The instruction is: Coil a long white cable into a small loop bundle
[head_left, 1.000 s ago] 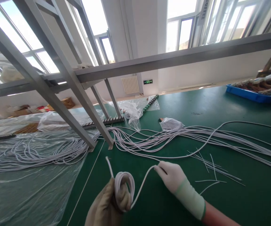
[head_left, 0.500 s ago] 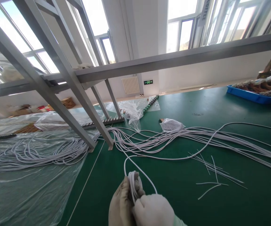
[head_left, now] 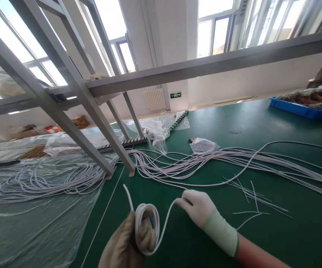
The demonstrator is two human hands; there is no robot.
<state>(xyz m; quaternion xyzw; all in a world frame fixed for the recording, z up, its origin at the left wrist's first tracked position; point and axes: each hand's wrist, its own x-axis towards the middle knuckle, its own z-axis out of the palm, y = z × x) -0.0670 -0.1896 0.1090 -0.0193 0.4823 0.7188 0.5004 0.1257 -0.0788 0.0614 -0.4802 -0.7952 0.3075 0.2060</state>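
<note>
My left hand [head_left: 127,243], in a tan glove, is closed around a small coil of white cable [head_left: 147,227] wound over its fingers; one short cable end sticks up from it. My right hand [head_left: 197,206], in a white glove with a pale green cuff, pinches the same cable a little to the right of the coil. From that pinch the cable runs off across the green table [head_left: 275,245] toward a long bundle of white cables [head_left: 233,160] lying beyond both hands.
Grey metal frame legs [head_left: 105,141] stand on the table at left. Clear plastic sheeting with more white cable [head_left: 43,182] covers the left side. Thin cut strands [head_left: 250,201] lie right of my hand. A small plastic bag [head_left: 202,146] and a blue tray [head_left: 303,108] sit farther back.
My right hand, which was down against the coil half a second ago, has drawn out to the right, pulling the cable taut from the coil again. The camera tilted slightly.
</note>
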